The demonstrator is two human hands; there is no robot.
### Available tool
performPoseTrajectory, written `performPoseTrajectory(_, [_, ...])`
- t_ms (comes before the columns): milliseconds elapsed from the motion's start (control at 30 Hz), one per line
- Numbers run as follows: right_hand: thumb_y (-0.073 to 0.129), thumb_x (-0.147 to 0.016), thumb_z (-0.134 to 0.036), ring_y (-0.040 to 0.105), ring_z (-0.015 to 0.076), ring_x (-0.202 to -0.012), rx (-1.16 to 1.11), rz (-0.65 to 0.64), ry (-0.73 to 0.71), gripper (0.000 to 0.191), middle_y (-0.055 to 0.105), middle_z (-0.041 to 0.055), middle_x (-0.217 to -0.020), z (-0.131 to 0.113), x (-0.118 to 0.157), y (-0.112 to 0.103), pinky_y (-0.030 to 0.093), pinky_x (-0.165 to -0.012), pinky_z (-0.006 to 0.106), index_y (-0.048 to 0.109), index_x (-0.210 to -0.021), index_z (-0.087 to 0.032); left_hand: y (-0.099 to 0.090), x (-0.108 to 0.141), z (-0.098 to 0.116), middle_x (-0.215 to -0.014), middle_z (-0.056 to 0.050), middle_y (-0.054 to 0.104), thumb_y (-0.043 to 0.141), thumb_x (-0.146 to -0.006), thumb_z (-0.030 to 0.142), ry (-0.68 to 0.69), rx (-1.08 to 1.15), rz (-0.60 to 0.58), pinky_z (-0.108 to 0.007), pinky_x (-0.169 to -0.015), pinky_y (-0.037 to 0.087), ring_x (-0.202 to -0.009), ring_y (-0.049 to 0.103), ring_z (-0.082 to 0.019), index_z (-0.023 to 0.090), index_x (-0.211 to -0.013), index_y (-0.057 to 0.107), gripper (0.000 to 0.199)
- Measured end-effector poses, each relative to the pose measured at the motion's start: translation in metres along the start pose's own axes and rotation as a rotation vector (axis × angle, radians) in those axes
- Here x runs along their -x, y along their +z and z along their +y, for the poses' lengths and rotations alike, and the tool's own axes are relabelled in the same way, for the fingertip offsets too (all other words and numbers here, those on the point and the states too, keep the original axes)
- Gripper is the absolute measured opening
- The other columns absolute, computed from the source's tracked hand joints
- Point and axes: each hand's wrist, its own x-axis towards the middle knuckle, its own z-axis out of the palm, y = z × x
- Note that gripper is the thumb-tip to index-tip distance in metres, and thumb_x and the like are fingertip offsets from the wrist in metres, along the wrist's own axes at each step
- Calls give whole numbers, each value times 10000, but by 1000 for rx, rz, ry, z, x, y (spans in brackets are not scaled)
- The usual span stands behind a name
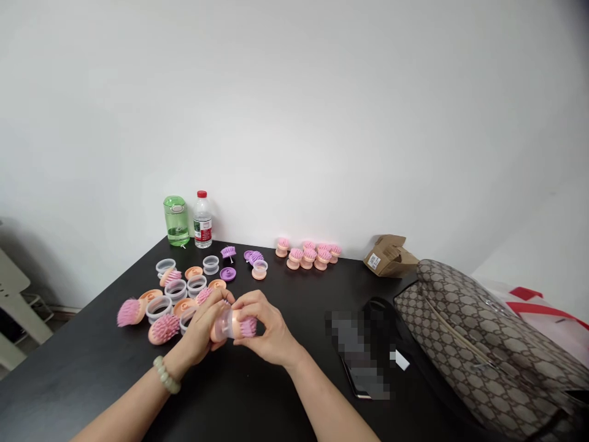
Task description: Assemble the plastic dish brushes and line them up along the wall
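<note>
Gripping a pink scalp brush, clear ring around it, between left hand and right hand

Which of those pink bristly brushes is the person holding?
The peach-based, pink-bristled plastic brush between the left hand and right hand, with a clear ring on it; the other brushes all rest on the black table.
</note>
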Motion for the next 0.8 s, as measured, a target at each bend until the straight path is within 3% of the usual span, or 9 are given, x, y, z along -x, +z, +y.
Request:
performPoseTrajectory(67, [672,-867,-179,609,200,-990,102,-25,-84,145,659,50,-1046,-4,-2,-3,524,-866,379,584,-948,-262,-2,-2,4,-545,77,441,563,-863,475,-138,153,-55,-155,-325,173,-349,267,-55,227,-987,535,279])
performPoseTrajectory(133, [555,-890,-81,602,191,-987,207,-36,-129,186,646,47,-1032,-7,-3,-9,521,-860,377,570,-931,-261,-6,-5,8,-479,79,452,572,-844,495,-267,246,-87,-149,-307,119,-303,230,-44,210,-961,538,310])
performPoseTrajectory(200, [556,-868,-68,594,195,-996,266,-21,-102,210,626,51,-1052,-5,-2,-14,521,-848,373,562,-950,-261,-12,-7,11,-483,54,511,603,-831,490,-307,282,-77,-145,-306,117,-289,257,-38,192,-915,547,314])
performPoseTrajectory(300, [712,-783,-157,587,222,-1037,287,60,55,296,607,68,-1102,7,2,-17,513,-882,385,555,-1015,-253,-18,-8,15,-500,36,544,657,-819,444,-242,327,-29,-150,-335,210,-308,334,-40,169,-822,554,294])
performPoseTrajectory(367, [752,-730,-186,597,235,-1052,314,147,242,389,611,69,-1109,19,7,-18,498,-923,397,552,-1058,-244,-18,-8,15,-503,30,545,672,-822,431,-196,373,-33,-164,-367,267,-333,384,-50,154,-789,566,299])
performPoseTrajectory(500, [724,-691,-249,637,242,-1003,380,274,698,451,640,51,-1079,45,18,-20,498,-924,401,553,-1108,-227,-18,-6,12,-661,-24,628,685,-833,466,-100,449,-91,-202,-436,365,-459,534,-104,127,-970,627,370])
performPoseTrajectory(667, [726,-656,-299,668,266,-917,344,213,778,411,675,40,-969,63,26,-23,519,-865,427,591,-1035,-218,-24,-5,6,-899,-84,691,757,-798,373,22,428,-155,-309,-683,497,-816,701,-247,173,-1208,590,486])
performPoseTrajectory(800, [732,-637,-235,671,251,-914,317,122,751,429,676,34,-994,57,28,-19,524,-862,400,620,-1051,-231,-24,-4,5,-984,-97,694,793,-762,260,35,381,-180,-398,-887,459,-1017,680,-304,197,-1191,606,473])
